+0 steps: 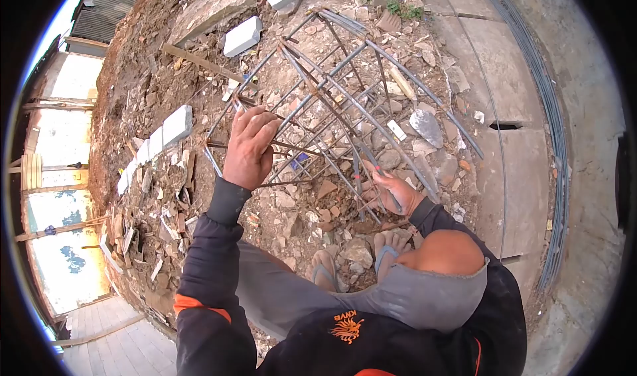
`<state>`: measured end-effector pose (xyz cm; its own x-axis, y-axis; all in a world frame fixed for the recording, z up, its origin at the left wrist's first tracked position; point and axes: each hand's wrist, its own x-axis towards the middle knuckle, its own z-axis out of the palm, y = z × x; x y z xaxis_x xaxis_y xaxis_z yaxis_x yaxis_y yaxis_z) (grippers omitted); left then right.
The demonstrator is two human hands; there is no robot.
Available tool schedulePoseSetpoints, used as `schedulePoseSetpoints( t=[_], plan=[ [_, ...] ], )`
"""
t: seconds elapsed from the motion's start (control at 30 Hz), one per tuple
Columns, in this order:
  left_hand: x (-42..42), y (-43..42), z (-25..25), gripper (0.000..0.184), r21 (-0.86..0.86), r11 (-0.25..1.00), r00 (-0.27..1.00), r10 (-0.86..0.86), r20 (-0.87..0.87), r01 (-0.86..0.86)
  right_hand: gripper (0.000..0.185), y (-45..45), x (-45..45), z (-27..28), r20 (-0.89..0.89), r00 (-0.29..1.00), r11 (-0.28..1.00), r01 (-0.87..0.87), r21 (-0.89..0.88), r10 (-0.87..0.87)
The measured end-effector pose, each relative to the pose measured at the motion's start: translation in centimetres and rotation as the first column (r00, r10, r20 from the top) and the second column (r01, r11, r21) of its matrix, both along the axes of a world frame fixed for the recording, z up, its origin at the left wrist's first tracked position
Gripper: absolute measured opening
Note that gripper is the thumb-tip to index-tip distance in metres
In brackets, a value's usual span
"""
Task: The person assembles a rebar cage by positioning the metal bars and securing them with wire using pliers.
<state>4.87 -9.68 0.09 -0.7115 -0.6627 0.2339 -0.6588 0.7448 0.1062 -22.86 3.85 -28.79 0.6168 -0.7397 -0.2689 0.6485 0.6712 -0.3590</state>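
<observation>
A cage of steel rebar point(312, 92), with long bars joined by bent square ties, lies at a slant in front of me. My left hand point(251, 144) is closed round a bar at its near left corner, fingers curled over the top. Low on the cage's near right side is my right hand point(393, 193), thumb stretched along a dark two-handled tool that looks like pincers point(369, 170) with reddish marks. The tool's jaws and part of the right fingers are hidden among the bars.
Rubble and loose soil surround my sandalled feet point(325, 270). Pale blocks point(243, 36) lie at the left and back. A trowel blade point(426, 128) rests right of the cage. Long rebars point(541, 104) run along the concrete slabs point(491, 51) at right.
</observation>
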Motion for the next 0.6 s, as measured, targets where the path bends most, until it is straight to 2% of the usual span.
schedulePoseSetpoints(
  t=[0.1, 0.17, 0.2, 0.27, 0.33, 0.43, 0.5, 0.53, 0.6],
  plan=[
    [0.0, 0.1, 0.0, 0.054, -0.001, 1.000, 1.000, 0.016, -0.001, -0.016, 0.059, -0.2, -1.0, 3.1, -0.052, 0.998, 1.000, -0.026, 0.016, 0.027],
    [-0.3, 0.0, 0.1, 0.051, -0.064, 0.998, 0.999, -0.025, -0.026, 0.024, 0.060, -1.0, -2.0, 3.8, 0.080, 0.993, 0.989, -0.099, 0.112, 0.090],
    [-0.3, 0.1, 0.1, 0.051, -0.065, 0.998, 0.999, -0.023, -0.024, 0.022, 0.060, -1.4, -2.8, 3.7, 0.082, 0.992, 0.989, -0.101, 0.111, 0.092],
    [-0.1, 0.1, 0.1, 0.052, -0.062, 0.998, 1.000, -0.018, -0.021, 0.016, 0.062, -2.3, -4.3, 3.3, 0.073, 0.962, 0.963, -0.267, 0.027, 0.265],
    [-0.2, 0.1, 0.2, 0.052, -0.060, 0.998, 1.000, -0.018, -0.016, 0.017, 0.061, -2.7, -4.4, 4.4, 0.073, 0.955, 0.957, -0.290, 0.027, 0.287],
    [-0.2, 0.0, 0.2, 0.052, -0.029, 1.000, 1.000, -0.005, -0.015, 0.005, 0.064, -2.4, -4.1, 4.8, -0.023, 0.969, 0.968, -0.245, 0.050, 0.246],
    [-0.1, 0.1, 0.2, 0.052, 0.002, 1.000, 1.000, 0.010, -0.012, -0.010, 0.072, -2.2, -4.0, 4.5, -0.098, 0.964, 0.969, -0.243, 0.036, 0.246],
    [0.0, 0.1, 0.2, 0.052, 0.001, 1.000, 1.000, 0.012, -0.002, -0.012, 0.072, -2.1, -3.8, 3.0, -0.097, 0.964, 0.969, -0.245, 0.038, 0.248],
    [0.0, 0.2, 0.2, 0.052, 0.005, 1.000, 1.000, 0.016, 0.008, -0.016, 0.083, -2.4, -3.3, 0.5, -0.476, 0.866, 0.966, -0.232, -0.111, 0.153]
  ],
)
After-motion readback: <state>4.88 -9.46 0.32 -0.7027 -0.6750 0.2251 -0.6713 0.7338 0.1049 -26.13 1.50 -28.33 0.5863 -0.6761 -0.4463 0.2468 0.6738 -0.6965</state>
